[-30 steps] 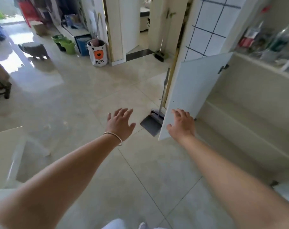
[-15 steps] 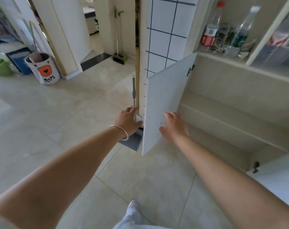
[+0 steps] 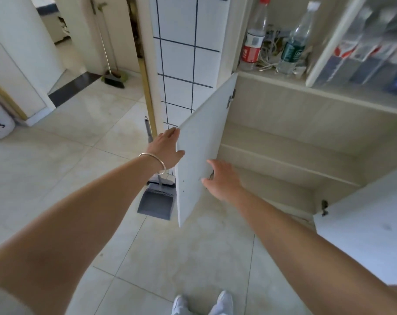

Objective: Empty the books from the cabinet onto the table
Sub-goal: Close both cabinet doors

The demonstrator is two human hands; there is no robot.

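Left hand: the left hand (image 3: 167, 149) is held at the free edge of the left door (image 3: 204, 142); its thumb is laid on the inner face and its fingers are hidden behind the panel, so the edge is gripped. A bracelet (image 3: 155, 162) is worn at the wrist.
Right hand: the right hand (image 3: 222, 179) is stretched out with relaxed, slightly spread fingers just before the door's inner face; nothing is held, and whether the fingertips touch the panel cannot be told.
Cabinet: the cabinet (image 3: 306, 123) is seen at 2 o'clock with both doors swung out; the right door (image 3: 363, 226) is seen at 4 o'clock.
Shelves: bare shelf boards (image 3: 284, 155) are shown in the open lower part.
Books: no books can be made out in the lower part; blurred red, white and blue items (image 3: 361, 57) are seen behind a glass panel at 1 o'clock, but what they are cannot be told.
Bottles: two bottles (image 3: 254, 39) are stood upright on the upper ledge, with tangled cords between them.
Dustpan: a grey dustpan (image 3: 155, 201) is stood on the floor at 10 o'clock of the door's lower corner.
Feet: white shoes (image 3: 224, 301) are seen at 6 o'clock.
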